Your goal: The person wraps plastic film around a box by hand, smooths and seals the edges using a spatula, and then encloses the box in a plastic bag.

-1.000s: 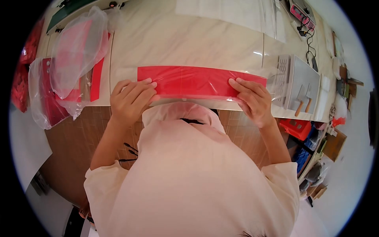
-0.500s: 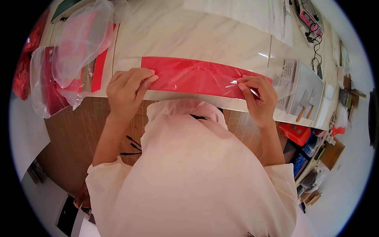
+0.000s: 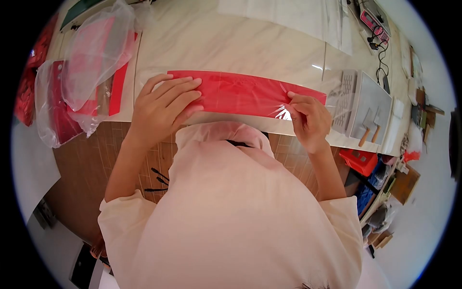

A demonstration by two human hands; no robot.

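Pale marbled counter (image 3: pixel 269 43), brown floor (image 3: pixel 86 178) beyond its near edge. Red strip (image 3: pixel 240 94) lies lengthwise just inside that edge, under glossy clear film (image 3: pixel 283 112). Left hand (image 3: pixel 168 98) spread over strip's left end, gripping nothing; right hand (image 3: pixel 310 115) apparently pinching film near right end. Strip probably light, flexible; film thin, slippery, quick to crease. Best hold: spread fingers on strip, fingertips at film's edge.

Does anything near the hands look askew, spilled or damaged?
The clear plastic film over the long, flat red strip puckers into bright creases beside the right hand, unlike the smoother stretch further left. No spill shows; I can't tell whether the film is torn.
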